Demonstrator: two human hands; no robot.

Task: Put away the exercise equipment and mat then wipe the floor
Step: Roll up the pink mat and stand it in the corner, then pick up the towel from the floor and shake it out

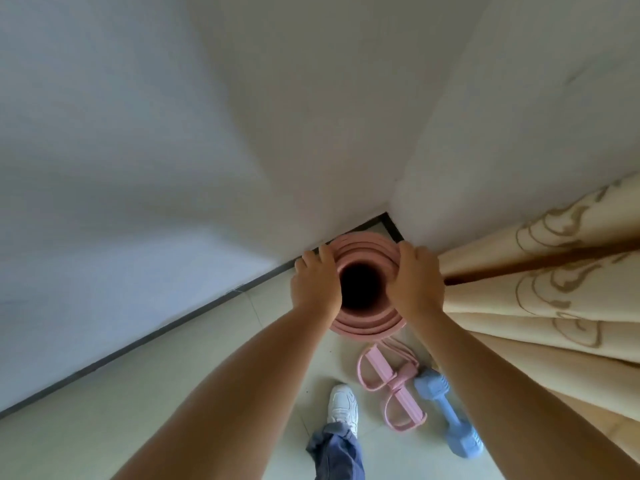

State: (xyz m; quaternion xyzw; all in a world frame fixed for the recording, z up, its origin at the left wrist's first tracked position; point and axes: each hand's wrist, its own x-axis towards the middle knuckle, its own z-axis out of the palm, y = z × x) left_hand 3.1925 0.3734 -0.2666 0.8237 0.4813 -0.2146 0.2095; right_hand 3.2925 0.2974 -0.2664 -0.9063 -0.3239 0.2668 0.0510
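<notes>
Rolled pink mat [367, 323] stands on end in the corner of the room, centre of the frame, seen straight down its dark hollow core. Coils of the roll visible at the near and far rim.

Left hand [316, 282] on the left side of the roll's top edge, fingers curled over the rim; grip closed around the mat's outer layers. Right hand [414, 280] on the right side of the same rim, fingers curled likewise, grip closed on the mat (thumbs of both hands not clearly seen). Both forearms reach up from the bottom of the frame.

Lower centre-right, on the floor [173, 410]: pink pedal resistance band [388, 386] lying flat, just below the mat. Blue dumbbell [446, 417] lies just beside it on its right, partly behind the right forearm; whether the two touch cannot be told.

Bottom centre: one white shoe [343, 405] and a blue trouser leg [336, 452] of the person, planted on the pale tiled floor.

Right edge of frame: cream curtain [554, 299] with a tan pattern, folds hanging close to the right hand. White walls [138, 150] fill the upper frame, dark skirting at their foot.
</notes>
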